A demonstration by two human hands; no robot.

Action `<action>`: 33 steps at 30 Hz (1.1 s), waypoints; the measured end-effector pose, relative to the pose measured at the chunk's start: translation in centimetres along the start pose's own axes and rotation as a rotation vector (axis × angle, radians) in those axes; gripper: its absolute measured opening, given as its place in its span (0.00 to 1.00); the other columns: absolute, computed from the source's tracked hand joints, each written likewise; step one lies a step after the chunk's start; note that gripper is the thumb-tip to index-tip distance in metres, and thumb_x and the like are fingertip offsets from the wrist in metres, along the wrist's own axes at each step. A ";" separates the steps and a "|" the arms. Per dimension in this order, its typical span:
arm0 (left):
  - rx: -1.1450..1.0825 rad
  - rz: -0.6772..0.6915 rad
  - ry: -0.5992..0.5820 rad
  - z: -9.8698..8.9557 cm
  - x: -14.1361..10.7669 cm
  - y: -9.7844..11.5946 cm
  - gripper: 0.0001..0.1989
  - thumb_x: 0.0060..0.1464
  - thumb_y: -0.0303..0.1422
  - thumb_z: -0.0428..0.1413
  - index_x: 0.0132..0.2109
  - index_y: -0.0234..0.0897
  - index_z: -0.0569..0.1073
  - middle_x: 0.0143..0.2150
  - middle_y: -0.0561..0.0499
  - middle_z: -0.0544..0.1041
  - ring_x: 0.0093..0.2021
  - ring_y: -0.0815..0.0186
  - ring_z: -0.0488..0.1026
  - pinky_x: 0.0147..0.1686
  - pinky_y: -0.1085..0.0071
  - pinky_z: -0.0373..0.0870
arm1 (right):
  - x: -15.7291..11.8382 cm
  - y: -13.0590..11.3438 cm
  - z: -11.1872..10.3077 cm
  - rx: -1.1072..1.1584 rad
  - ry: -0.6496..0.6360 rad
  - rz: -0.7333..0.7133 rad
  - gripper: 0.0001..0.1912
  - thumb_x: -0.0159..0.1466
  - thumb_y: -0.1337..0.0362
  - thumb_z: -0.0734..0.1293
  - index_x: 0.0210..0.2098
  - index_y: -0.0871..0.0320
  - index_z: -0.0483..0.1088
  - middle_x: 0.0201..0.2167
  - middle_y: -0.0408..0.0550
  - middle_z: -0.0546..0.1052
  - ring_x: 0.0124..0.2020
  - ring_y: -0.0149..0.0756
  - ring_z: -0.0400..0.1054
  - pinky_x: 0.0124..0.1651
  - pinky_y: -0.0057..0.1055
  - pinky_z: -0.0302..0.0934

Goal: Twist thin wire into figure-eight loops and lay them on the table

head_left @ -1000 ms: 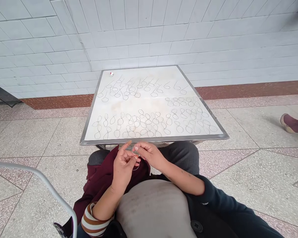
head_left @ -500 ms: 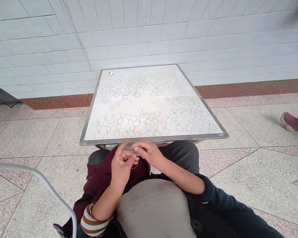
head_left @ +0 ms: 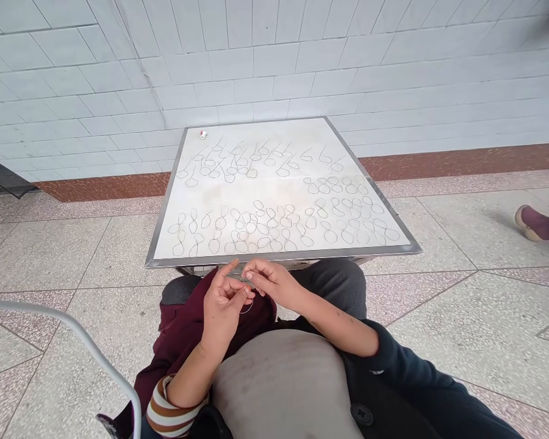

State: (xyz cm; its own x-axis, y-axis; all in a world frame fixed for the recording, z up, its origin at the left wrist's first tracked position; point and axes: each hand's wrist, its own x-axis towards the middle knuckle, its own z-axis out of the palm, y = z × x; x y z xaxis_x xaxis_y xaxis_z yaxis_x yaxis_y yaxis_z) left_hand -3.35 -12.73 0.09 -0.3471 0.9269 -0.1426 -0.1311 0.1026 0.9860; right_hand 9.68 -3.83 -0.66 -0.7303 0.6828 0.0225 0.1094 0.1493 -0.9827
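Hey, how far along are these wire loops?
Partway, it seems. Double-loop wires on the table's nearer half look done. The left hand and right hand hold one looped wire. Single loops with straight tails, toward the far side, appear left to do.

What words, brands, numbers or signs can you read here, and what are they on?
None that can be read.
Small red-and-white item at the table's far left corner: too small to tell whether it bears any print.
Bent wires: some resemble a 6 or 8, but these are wire shapes, not printed numbers.
Wall: no lettering visible.
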 end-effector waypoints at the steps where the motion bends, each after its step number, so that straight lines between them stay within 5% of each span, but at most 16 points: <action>1: 0.002 -0.001 -0.006 0.0 0.0 0.0 0.27 0.51 0.29 0.60 0.59 0.39 0.66 0.28 0.57 0.74 0.30 0.68 0.76 0.33 0.71 0.76 | 0.0 0.0 -0.1 0.001 -0.009 0.003 0.10 0.68 0.58 0.59 0.38 0.57 0.67 0.24 0.38 0.67 0.22 0.25 0.58 0.29 0.24 0.55; 15: -0.027 -0.079 -0.134 -0.2 0.3 -0.6 0.28 0.50 0.30 0.61 0.59 0.38 0.65 0.27 0.57 0.73 0.29 0.67 0.75 0.33 0.67 0.76 | 0.5 -0.7 -1.4 -0.166 -0.143 -0.067 0.08 0.65 0.68 0.59 0.30 0.58 0.64 0.24 0.37 0.66 0.24 0.24 0.56 0.30 0.23 0.50; 23: -0.014 -0.091 -0.127 -0.6 0.7 -0.7 0.30 0.51 0.30 0.60 0.60 0.39 0.64 0.28 0.57 0.73 0.30 0.67 0.75 0.34 0.68 0.75 | 0.7 -0.4 -1.8 -0.191 -0.153 -0.118 0.06 0.66 0.66 0.60 0.33 0.58 0.67 0.26 0.39 0.67 0.26 0.25 0.56 0.31 0.23 0.50; 33: -0.026 -0.158 -0.148 -0.3 0.7 -0.5 0.31 0.47 0.31 0.62 0.59 0.37 0.66 0.27 0.56 0.74 0.28 0.67 0.74 0.31 0.68 0.76 | 1.3 -1.7 -3.2 -0.386 -0.344 -0.168 0.07 0.65 0.69 0.60 0.31 0.58 0.68 0.30 0.41 0.71 0.30 0.27 0.61 0.32 0.24 0.51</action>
State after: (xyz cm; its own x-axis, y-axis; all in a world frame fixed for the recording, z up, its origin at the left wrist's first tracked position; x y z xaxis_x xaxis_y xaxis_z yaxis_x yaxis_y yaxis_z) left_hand -3.86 -12.21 -0.51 -0.1808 0.9429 -0.2796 -0.1976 0.2437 0.9495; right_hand 10.73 -0.95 1.67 -0.9304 0.3632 0.0487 0.1642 0.5321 -0.8306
